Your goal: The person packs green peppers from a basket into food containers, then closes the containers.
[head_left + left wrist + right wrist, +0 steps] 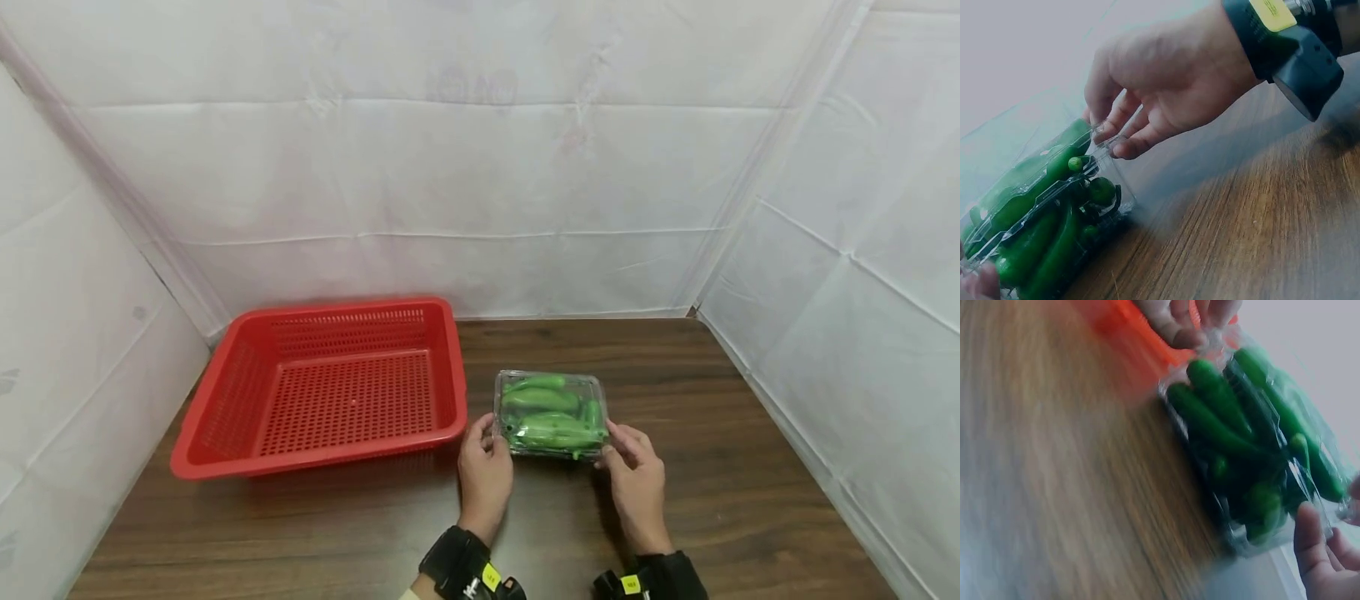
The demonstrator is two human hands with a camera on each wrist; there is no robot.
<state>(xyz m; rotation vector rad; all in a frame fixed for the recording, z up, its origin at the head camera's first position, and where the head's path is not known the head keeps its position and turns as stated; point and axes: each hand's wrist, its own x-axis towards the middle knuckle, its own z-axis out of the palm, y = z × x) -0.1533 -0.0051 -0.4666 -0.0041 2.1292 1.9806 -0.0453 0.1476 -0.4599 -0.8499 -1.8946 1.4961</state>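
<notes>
A clear plastic clamshell box [551, 379] packed with several long, smooth green vegetables [542, 400], pepper-like in shape, is on the brown table right of the red basket. At its left edge my left hand [486, 479] pinches the rim between thumb and fingers. My right hand [637, 483] grips the opposite edge near the front corner. In the left wrist view, the left fingertips [1127, 149] sit at the seam where lid and base meet. The right thumb [1310, 534] presses on the box's side in the right wrist view.
A red perforated basket [318, 457] with nothing in it stands to the left, close beside my left hand. White sheeting [465, 183] encloses the wooden table [750, 500] at the back and both sides.
</notes>
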